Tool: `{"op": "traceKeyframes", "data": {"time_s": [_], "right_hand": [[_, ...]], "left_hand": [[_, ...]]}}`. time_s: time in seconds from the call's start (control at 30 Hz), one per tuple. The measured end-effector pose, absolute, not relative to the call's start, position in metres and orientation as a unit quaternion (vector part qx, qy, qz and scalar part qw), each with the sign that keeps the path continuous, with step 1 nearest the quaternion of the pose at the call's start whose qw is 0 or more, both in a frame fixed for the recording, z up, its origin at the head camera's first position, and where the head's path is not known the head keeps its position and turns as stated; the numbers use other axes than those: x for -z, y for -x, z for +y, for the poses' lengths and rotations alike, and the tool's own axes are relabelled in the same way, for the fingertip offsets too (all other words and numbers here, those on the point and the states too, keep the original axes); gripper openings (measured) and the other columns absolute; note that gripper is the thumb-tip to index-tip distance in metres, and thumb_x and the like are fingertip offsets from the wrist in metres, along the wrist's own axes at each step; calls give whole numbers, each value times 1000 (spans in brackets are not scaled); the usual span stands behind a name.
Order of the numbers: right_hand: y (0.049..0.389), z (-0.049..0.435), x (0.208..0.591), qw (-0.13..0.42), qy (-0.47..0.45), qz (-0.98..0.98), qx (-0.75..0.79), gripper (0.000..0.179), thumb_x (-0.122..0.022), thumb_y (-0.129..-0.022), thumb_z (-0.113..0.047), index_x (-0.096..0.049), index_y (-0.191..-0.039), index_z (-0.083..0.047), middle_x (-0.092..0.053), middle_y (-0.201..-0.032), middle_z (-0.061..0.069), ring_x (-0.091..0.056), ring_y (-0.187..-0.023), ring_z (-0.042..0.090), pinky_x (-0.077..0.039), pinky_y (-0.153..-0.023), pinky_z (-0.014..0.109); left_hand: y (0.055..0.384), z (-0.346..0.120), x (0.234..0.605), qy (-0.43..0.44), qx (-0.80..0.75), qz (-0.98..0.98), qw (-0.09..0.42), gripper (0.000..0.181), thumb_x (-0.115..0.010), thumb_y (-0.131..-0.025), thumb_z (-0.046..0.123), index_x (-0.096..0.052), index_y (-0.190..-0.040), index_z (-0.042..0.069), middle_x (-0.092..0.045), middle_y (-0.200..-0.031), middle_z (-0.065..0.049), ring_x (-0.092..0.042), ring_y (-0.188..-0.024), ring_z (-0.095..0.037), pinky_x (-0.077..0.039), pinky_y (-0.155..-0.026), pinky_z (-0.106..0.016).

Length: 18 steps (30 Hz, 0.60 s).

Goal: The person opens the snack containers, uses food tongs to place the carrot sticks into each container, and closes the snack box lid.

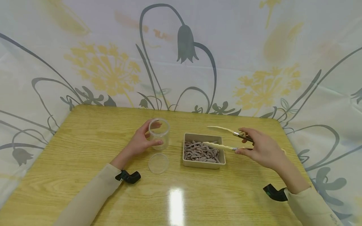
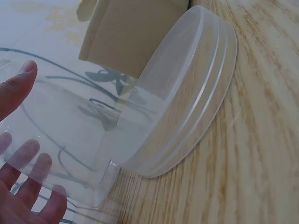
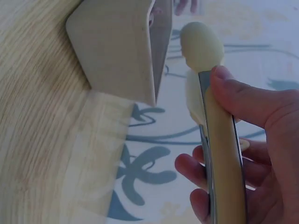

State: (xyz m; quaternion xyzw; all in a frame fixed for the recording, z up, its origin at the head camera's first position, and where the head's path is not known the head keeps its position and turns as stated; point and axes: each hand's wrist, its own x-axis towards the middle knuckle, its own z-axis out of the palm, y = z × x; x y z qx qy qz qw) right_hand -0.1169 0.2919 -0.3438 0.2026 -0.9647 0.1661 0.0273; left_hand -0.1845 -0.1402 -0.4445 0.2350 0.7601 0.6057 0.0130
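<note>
My left hand (image 1: 141,139) grips a clear plastic jar (image 1: 164,137) from its left side, thumb in front and fingers behind. The jar's open top faces up. Just in front of it lies a round translucent lid (image 1: 158,164), large in the left wrist view. With my right hand (image 1: 266,150) I hold metal tongs (image 3: 223,154) with cream-coloured tips, thumb on one arm and fingers on the other. Their arms are spread, and nothing sits between the tips. The lower tip overlaps a beige rectangular box (image 1: 202,164) holding many greyish-brown strips (image 1: 199,154).
All of this is on a wood-grain table (image 1: 113,194). A white cloth (image 1: 226,18) with grey and yellow flower prints rises behind the table and along its sides. Light reflects brightly off the table near the front.
</note>
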Motion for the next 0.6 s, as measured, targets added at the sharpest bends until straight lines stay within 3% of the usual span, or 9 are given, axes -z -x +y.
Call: {"op": "traceKeyframes", "data": {"time_s": [0.23,0.6], "right_hand": [[121,280,334,-2,-249,-959,-132,53,-80,-86,-33,-63,-128,-7,-68,-115,10,-67,-99,30,-54,-77,49],[133,266,327,-67,-296,-947,-103,64,-80,-84,-36,-59,-135,-2,-69,-119,12,-69,-97,29,-55,-80,49]], "left_hand": [[185,-136,445,-246,-608,754,25,73,-81,-79,-3,-47,-144,7,-50,-140,-26,-47,-130,-37,-36,-104,-63],[185,-132,446,-256,-605,753,32,76,-82,-79,-2,-46,-145,6,-50,-141,-25,-46,-130,-38,-36,-106,-61]]}}
